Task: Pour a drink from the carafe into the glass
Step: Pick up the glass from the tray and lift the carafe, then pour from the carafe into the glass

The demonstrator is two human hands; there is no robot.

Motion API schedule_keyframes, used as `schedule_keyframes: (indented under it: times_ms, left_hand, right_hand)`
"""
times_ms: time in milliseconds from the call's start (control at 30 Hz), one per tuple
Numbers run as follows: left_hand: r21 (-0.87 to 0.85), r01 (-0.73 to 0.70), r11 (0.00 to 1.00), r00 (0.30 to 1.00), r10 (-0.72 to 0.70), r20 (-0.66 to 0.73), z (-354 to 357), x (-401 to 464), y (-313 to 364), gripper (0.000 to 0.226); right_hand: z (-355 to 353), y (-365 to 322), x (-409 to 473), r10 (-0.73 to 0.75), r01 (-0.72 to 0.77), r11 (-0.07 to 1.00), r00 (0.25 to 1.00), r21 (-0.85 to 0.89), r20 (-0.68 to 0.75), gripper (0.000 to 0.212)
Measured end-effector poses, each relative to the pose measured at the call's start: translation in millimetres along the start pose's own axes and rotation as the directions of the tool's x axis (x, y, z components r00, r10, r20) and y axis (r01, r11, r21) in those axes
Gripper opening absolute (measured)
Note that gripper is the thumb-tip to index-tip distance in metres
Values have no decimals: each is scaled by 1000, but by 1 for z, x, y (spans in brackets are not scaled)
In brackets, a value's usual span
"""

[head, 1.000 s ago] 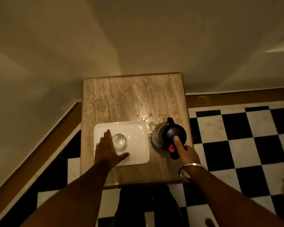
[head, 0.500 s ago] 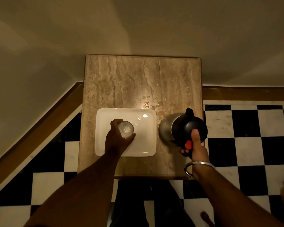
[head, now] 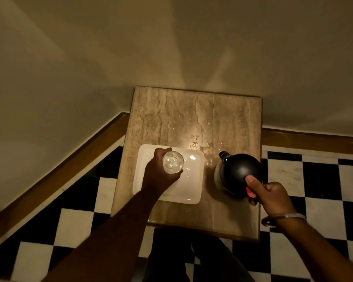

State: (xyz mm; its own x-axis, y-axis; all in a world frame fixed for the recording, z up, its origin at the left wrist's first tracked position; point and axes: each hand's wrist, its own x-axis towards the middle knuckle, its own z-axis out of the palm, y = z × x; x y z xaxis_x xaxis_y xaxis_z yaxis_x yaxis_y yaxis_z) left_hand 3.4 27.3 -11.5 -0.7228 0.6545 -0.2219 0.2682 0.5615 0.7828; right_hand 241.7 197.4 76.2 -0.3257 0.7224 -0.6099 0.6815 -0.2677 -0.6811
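Note:
A clear glass (head: 172, 161) stands upright over the white tray (head: 192, 180), and my left hand (head: 159, 176) is wrapped around its side. To the right, a carafe (head: 237, 171) with a black lid and a steel body sits on the stone table top (head: 192, 115), its spout pointing to the far left. My right hand (head: 268, 192) grips the carafe's handle, thumb resting on the lid just above a red lever (head: 251, 193). The handle itself is hidden by my fingers.
Wet drops (head: 196, 140) glisten on the table behind the tray. The small table stands in a corner against beige walls (head: 110, 58). A black and white checkered floor (head: 324, 180) lies around it, with a wooden skirting (head: 69, 151) along the walls.
My left hand went from lying flat beside the glass to closing around it. My right hand took a fuller grip on the carafe's handle, and the carafe looks larger and closer to me.

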Motion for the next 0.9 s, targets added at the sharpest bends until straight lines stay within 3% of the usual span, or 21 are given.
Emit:
schedule_keyframes:
  times_ms: [200,400,533,900]
  left_hand:
    - [-90,-33,995,998,38,47,-47,-30,82,68]
    - [-192,-159,968,987,151,-58,-99,-53,147,69]
    - [-206,-266,942,963,252,-93,-132,-55,168,73]
    - [-278,-435,856,894,448,-18,-181,-58,181,76]
  right_hand:
    - [-49,-98,-57,-99,136,976,973,-169,209,61]
    - [-82,-199,-118,-182,292,885,934,-362,309,75]
    - [-82,-255,-155,-191,323,805,935,-498,298,69]
    - [-48,-349,-225,-168,296,560,955,-774,244,73]
